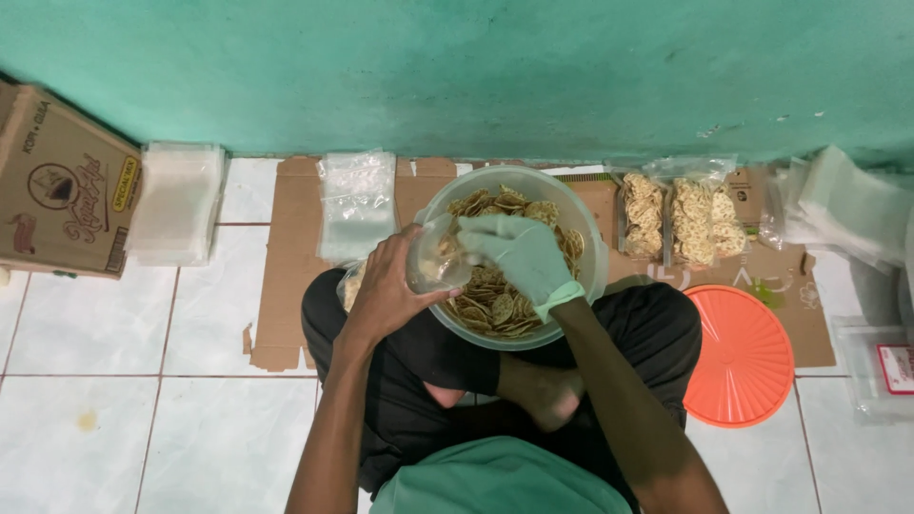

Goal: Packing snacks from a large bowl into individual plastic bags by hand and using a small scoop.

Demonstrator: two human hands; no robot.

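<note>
The painted wall is teal green. A round ribbed plastic lid is orange. The thin glove on the right hand is pale mint, and the small round crackers are golden brown.

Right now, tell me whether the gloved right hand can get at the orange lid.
Probably yes: the right hand is over the bowl, and the orange lid lies uncovered on that same side.

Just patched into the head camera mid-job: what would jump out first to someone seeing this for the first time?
Dead centre, a clear round bowl heaped with small round crackers sits on the seated person's lap; the gloved right hand reaches into it while the bare left hand holds a small clear bag at its rim. To the right, a bright orange lid lies on the white tiled floor, with filled cracker bags by the green wall.
</note>
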